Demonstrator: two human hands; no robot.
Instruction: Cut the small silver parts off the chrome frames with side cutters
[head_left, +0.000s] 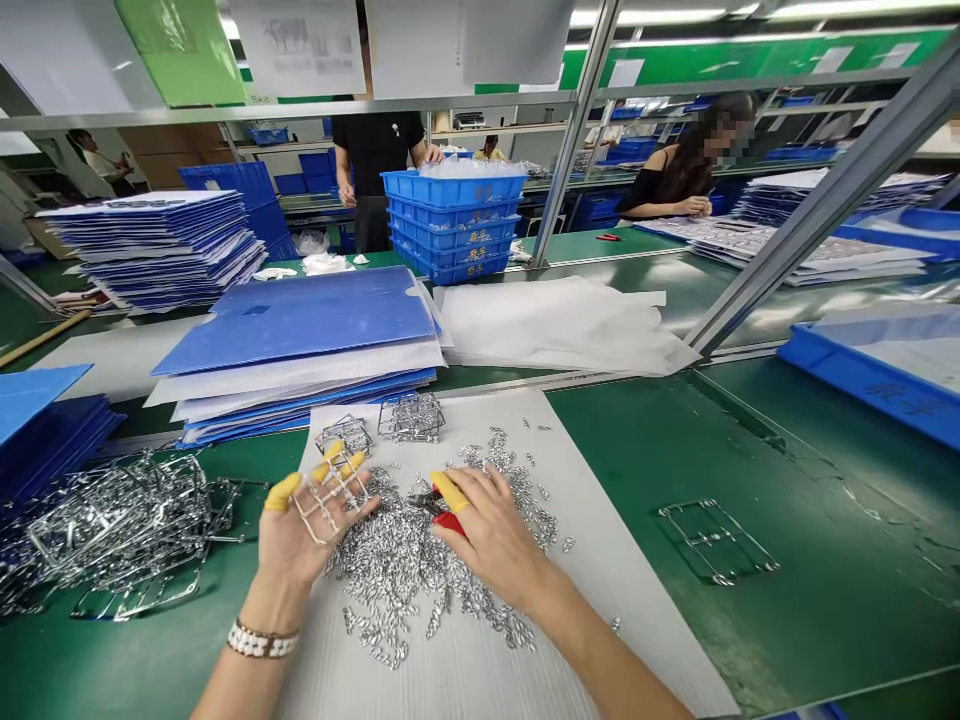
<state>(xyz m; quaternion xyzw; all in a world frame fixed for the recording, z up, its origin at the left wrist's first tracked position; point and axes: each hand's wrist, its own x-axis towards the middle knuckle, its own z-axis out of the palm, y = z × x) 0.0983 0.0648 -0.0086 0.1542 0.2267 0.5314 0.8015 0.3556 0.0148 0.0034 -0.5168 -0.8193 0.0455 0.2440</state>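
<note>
My left hand point(304, 525), with yellow finger cots on several fingers, holds a silver plated plastic frame point(328, 490) across its palm. My right hand point(484, 525), also with a yellow cot on one finger, grips red-handled cutters point(442, 512) whose tip points at the frame. Both hands hover over a pile of small silver parts point(420, 555) spread on a white sheet point(480, 650). Two more silver frames point(411, 417) lie at the sheet's far edge.
A heap of silver frames point(112, 530) lies left on the green table; one empty frame point(716, 540) lies right. Stacked blue sheets point(300, 340), white foam sheets point(555, 325), blue crates point(454, 225) and a blue tray point(877, 375) stand behind. Other people work beyond the metal rack.
</note>
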